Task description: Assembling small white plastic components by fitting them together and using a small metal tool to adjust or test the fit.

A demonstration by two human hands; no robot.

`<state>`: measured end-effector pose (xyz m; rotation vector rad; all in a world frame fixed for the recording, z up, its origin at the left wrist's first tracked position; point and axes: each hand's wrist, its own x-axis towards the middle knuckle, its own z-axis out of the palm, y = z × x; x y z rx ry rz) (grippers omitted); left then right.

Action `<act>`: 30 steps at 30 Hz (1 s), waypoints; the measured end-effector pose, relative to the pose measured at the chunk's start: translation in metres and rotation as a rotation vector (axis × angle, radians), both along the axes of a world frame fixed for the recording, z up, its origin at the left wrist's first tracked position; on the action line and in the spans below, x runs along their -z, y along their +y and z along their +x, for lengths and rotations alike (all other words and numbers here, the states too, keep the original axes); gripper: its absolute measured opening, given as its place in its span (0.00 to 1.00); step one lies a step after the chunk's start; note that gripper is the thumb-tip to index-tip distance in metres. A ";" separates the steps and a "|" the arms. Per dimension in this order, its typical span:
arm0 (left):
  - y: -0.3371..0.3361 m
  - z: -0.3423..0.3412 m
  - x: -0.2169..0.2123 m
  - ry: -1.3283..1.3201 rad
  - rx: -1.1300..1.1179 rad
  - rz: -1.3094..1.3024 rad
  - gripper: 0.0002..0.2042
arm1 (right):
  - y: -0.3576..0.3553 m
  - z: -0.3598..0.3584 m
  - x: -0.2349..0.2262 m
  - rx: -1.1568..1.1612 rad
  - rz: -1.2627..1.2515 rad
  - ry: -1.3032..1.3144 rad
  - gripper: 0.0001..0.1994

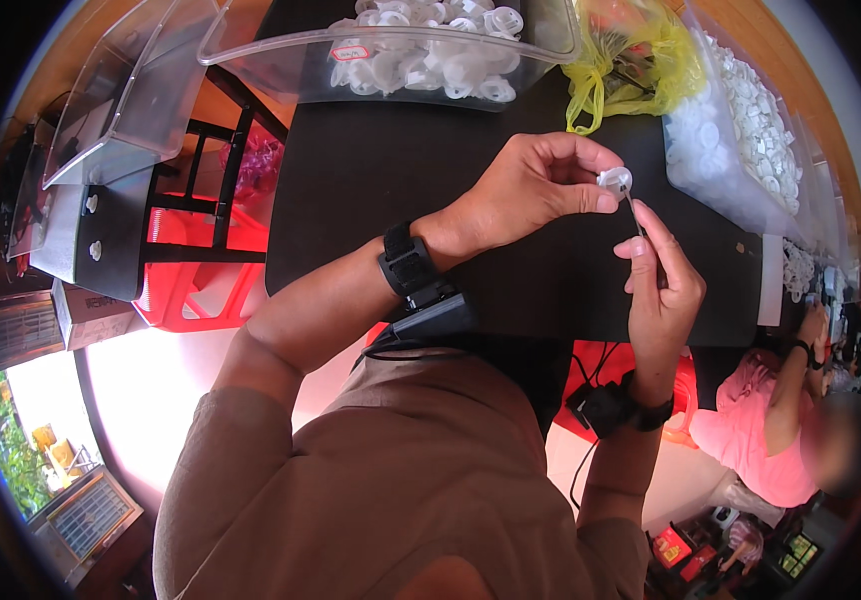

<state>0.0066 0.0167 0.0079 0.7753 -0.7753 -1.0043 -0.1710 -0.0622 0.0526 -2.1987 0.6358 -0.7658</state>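
Between the thumb and fingers of my left hand (541,185) is a small round white plastic part (613,179), held above the dark table. My right hand (663,270) pinches a thin dark pointed tool (631,205), and its tip meets the near right side of the white part. The tool is too slim here to tell its exact kind. Both hands are closed, close together over the right half of the table.
A clear bin (391,38) of white plastic parts stands at the table's far side. Beside it lie a yellow plastic bag (641,60) and a large bag of white pieces (751,120). Red stools (196,270) stand left. Another person in pink (766,430) works at right.
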 end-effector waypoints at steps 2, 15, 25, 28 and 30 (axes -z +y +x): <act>0.001 0.001 0.000 -0.015 0.012 0.004 0.15 | 0.001 0.000 -0.004 0.017 0.035 0.051 0.15; 0.000 0.001 0.000 -0.047 -0.006 -0.004 0.12 | -0.003 -0.002 -0.008 -0.027 -0.047 0.055 0.14; 0.000 0.004 0.004 -0.251 0.004 0.013 0.13 | -0.005 0.002 -0.021 -0.100 -0.121 0.149 0.14; 0.002 0.004 0.001 -0.415 -0.043 0.076 0.14 | -0.008 0.004 -0.032 -0.125 -0.178 0.293 0.15; 0.002 0.004 0.000 -0.435 -0.038 0.076 0.13 | -0.009 0.004 -0.041 -0.138 -0.213 0.372 0.16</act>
